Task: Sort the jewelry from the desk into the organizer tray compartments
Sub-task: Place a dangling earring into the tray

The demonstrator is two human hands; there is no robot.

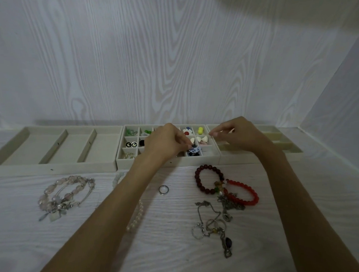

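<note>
Nearest on the surface (170,247), at about 5 o'clock, a tangle of silver chains and rings (214,224) with a dark pendant lies unsorted. Just beyond it, a dark red bead bracelet (201,177) touches a bright red bead bracelet (249,197). At 6 o'clock a single silver ring (163,189) lies alone, and a pearl strand (137,215) shows partly from under the left forearm. At 8 o'clock sits a heap of pink bead bracelets (64,195). All of this is left to sort, so I judge the task under half done: small pieces are placed, while bracelets, chains and rings wait.

Farther back, the middle grid tray (153,165) holds green pieces, black studs, gold earrings, white hearts, a yellow piece and a red-and-blue flower, each in its own cell. The left hand (166,142) reaches into it, its grip narrow, fingertips pinching a small blue-and-white earring (194,149) over a cell near the tray's near right corner. The right hand (239,134) hovers at 1 o'clock with fingers pinched; what it holds, if anything, I cannot tell.

The long-compartment tray (51,168) at 10 o'clock holds nothing visible. The slotted tray (280,143) at 2 o'clock is mostly hidden by the right hand.
</note>
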